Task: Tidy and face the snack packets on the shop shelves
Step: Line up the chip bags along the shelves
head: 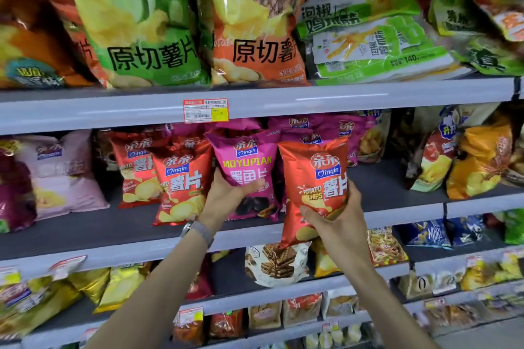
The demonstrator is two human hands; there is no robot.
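Running grey across the view, the middle shelf shows bare board right of the packets; glossy crinkled bags crowd the tier above; the left hand grips the magenta Moyupian packet standing near the shelf's front edge; the right hand curls its fingers round the red potato chips packet, overhanging that edge.

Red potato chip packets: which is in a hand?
The rightmost red packet, gripped by the right hand, overhanging the shelf edge; the others stand on the shelf left of the magenta packet.
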